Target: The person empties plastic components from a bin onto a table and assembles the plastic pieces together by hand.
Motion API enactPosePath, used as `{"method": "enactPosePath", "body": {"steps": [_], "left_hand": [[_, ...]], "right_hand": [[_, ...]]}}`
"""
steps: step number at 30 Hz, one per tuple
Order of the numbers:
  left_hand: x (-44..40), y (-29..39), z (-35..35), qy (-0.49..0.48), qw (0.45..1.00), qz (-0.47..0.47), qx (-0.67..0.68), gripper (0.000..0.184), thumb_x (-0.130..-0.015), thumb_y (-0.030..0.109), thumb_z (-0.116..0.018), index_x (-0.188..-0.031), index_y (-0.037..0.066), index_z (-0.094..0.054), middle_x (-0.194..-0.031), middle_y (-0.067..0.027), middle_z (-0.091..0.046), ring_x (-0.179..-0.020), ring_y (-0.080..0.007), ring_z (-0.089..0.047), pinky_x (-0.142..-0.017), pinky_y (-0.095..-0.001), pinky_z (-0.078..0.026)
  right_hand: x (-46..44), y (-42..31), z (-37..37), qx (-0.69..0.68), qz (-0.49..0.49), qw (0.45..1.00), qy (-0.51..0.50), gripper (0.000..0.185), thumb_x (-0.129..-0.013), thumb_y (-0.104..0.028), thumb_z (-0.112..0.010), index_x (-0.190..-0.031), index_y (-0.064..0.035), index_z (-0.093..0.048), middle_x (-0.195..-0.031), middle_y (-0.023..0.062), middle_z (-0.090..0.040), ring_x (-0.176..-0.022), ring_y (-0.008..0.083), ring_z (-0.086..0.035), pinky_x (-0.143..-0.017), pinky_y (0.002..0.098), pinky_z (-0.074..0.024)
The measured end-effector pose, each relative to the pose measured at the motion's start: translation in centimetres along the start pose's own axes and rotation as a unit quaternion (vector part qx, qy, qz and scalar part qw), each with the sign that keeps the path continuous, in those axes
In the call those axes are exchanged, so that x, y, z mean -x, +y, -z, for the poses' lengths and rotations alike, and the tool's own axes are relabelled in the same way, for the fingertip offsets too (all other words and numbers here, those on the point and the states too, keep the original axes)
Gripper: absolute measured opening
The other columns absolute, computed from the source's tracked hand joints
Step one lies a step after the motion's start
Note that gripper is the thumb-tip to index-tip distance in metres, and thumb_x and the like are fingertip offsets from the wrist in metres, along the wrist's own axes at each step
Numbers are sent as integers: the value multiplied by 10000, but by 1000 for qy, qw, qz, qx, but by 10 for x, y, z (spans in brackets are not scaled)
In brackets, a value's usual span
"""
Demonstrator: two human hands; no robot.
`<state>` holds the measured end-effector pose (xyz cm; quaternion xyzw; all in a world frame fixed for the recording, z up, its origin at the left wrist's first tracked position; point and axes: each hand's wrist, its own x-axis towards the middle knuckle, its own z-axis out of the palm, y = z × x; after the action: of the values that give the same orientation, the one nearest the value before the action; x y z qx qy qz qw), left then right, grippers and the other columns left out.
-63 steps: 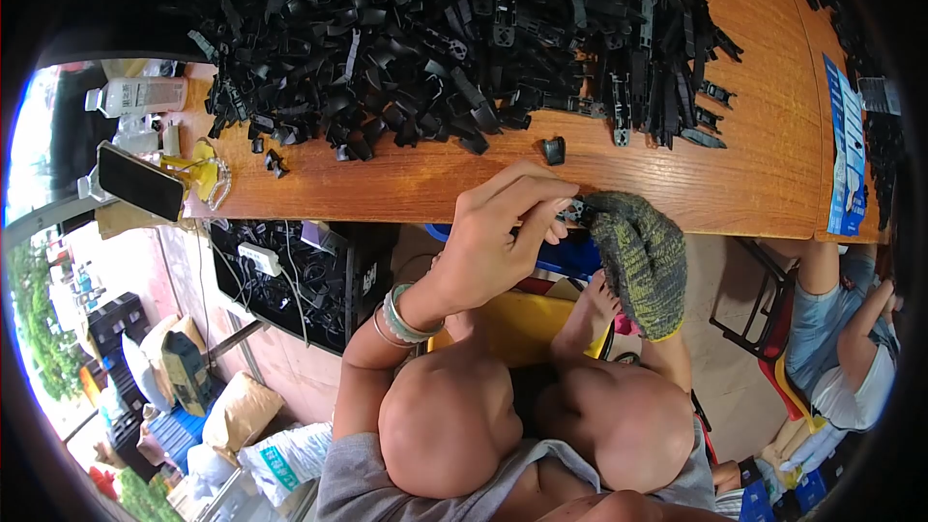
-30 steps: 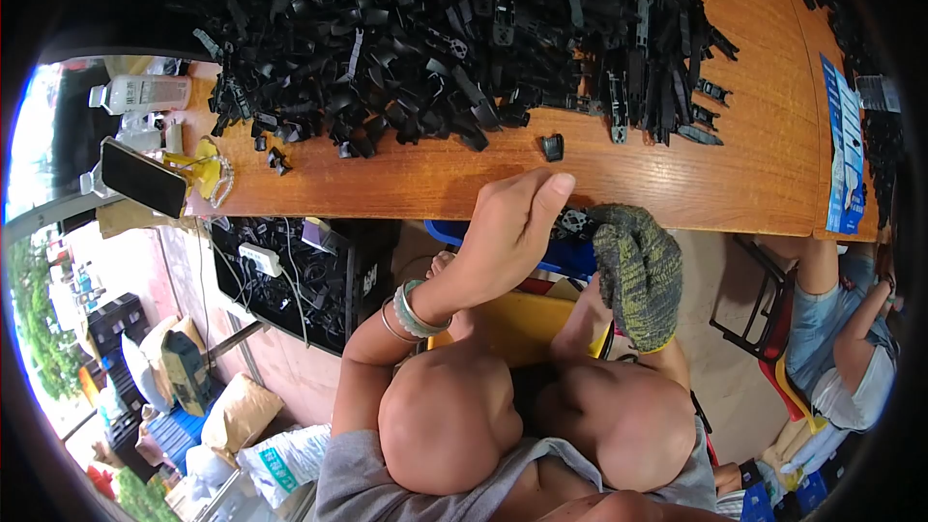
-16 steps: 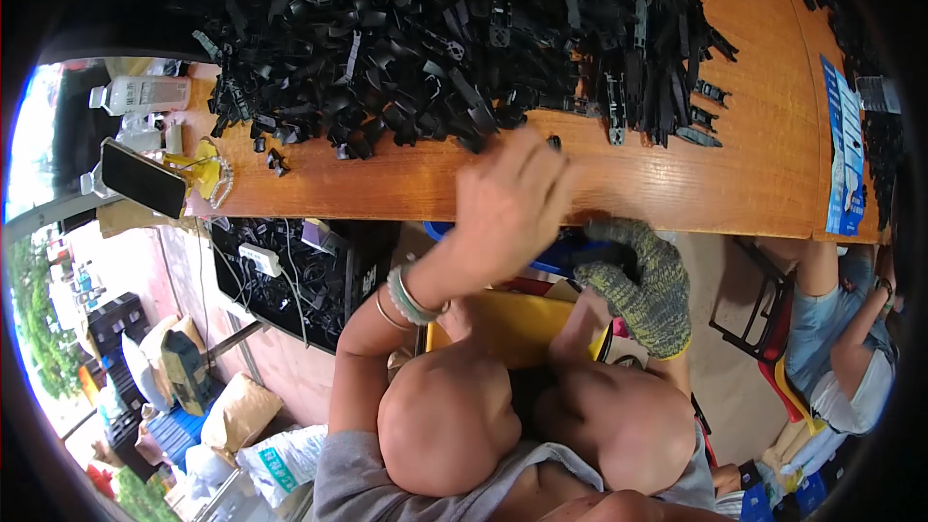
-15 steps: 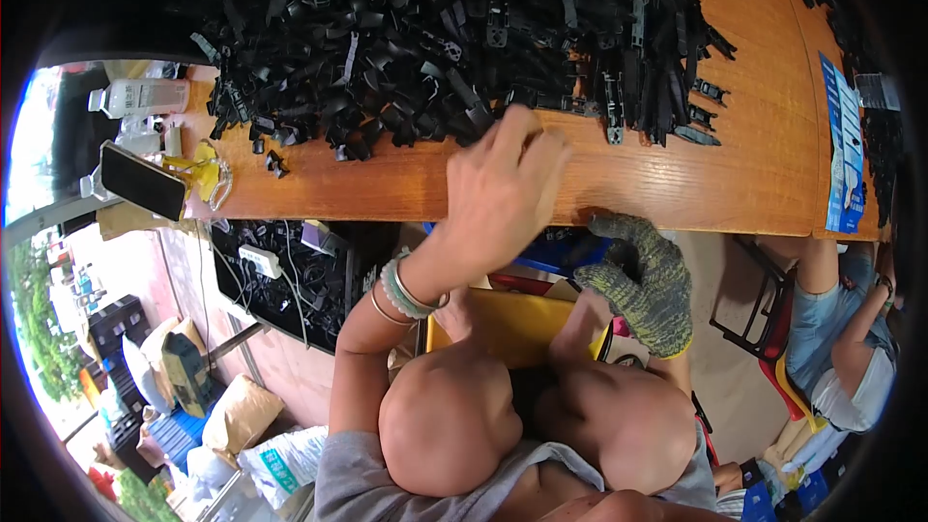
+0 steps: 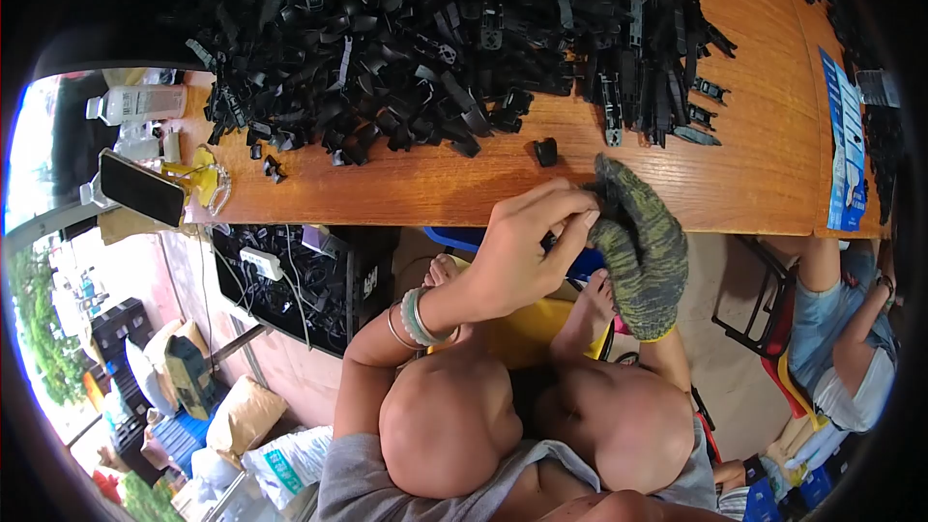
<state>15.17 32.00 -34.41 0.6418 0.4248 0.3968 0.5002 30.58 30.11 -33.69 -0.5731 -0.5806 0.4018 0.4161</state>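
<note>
A small black part [image 5: 606,199], mostly hidden, is pinched by the bare left hand [image 5: 536,249]; at three o'clock it's clamped in the gloved right hand [image 5: 642,251]. At twelve, a loose piece [image 5: 546,152] is seen on the table [image 5: 387,188], below the black heap [image 5: 387,48].

At 9 o'clock, a smartphone [image 5: 142,188] leans tilted against a yellow stand [image 5: 205,175], beside a beaded string [image 5: 221,197] on the counter [image 5: 744,174]; a labelled plastic bottle [image 5: 145,104] is at 10. A white power strip [image 5: 261,264] sits lower, near 9. A tan sack [image 5: 246,418] rests at 8. A blue-and-white packet [image 5: 843,150] lies near 3; a seated person [image 5: 858,389] is at 4.
</note>
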Motion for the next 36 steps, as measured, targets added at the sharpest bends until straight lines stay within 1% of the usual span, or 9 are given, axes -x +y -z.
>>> {"method": "enactPosePath", "body": {"steps": [4,6,8,12,14,23,27,33,36], "left_hand": [[-7,-20,7,167,947,-10,-274,93,-779,47,-618,-847,31,-557,-785,-82,-559,-567,-217,-577,-450,-311,-423],[-16,-28,9,159,934,-36,-317,97,-774,60,-624,-839,36,-555,-778,-77,-544,-565,-227,-575,-447,-319,-422],[-18,-29,6,134,919,-46,-368,112,-761,69,-637,-828,42,-552,-753,-67,-506,-585,-229,-575,-470,-337,-427],[-19,-26,10,108,947,-89,-289,81,-780,34,-608,-831,31,-545,-798,-79,-538,-619,-241,-568,-505,-332,-442],[-10,-16,11,47,997,-6,-56,82,-791,-77,-575,-856,-27,-567,-856,-103,-583,-621,-165,-606,-523,-242,-494],[-6,-7,15,20,989,-104,-105,145,-814,-113,-510,-914,-54,-597,-902,-135,-593,-671,-164,-623,-567,-232,-528],[-6,-2,17,18,988,-85,-130,147,-811,-113,-512,-913,-55,-601,-886,-130,-596,-649,-156,-624,-566,-228,-528],[-4,-1,18,19,994,-55,-95,140,-815,-107,-514,-903,-53,-608,-878,-121,-598,-659,-144,-623,-566,-224,-527],[-4,0,17,23,993,-56,-103,144,-816,-105,-513,-909,-51,-608,-879,-119,-595,-652,-140,-619,-566,-226,-529]], "right_hand": [[6,1,-3,-96,-76,991,59,367,-891,-92,-518,-1249,-19,-493,-947,84,-617,-729,117,-573,-629,226,-459],[7,5,-5,-149,-91,980,99,336,-924,-143,-462,-1230,-10,-507,-767,39,-593,-529,42,-451,-460,178,-349],[7,6,0,-155,-94,979,89,318,-910,-125,-494,-1204,-7,-522,-828,57,-617,-566,55,-491,-492,186,-389],[6,-1,10,-178,-149,971,50,257,-879,-110,-552,-1104,14,-577,-882,80,-639,-603,71,-534,-524,193,-427],[6,4,15,-164,-137,977,29,246,-871,-108,-562,-1080,18,-589,-874,83,-638,-602,72,-538,-520,193,-426],[4,-6,16,-228,-193,953,-54,232,-860,-121,-566,-1039,17,-615,-750,66,-623,-582,99,-565,-502,217,-437],[4,-6,10,-124,-109,986,-30,244,-863,-124,-563,-1055,21,-606,-712,54,-609,-560,94,-552,-501,217,-431],[5,-11,12,-191,-192,962,-36,229,-875,-122,-543,-1037,24,-612,-704,55,-595,-539,83,-517,-501,222,-425],[7,-8,11,-138,-149,978,-46,222,-878,-123,-539,-1031,18,-616,-707,53,-596,-534,80,-513,-487,223,-416]]}}
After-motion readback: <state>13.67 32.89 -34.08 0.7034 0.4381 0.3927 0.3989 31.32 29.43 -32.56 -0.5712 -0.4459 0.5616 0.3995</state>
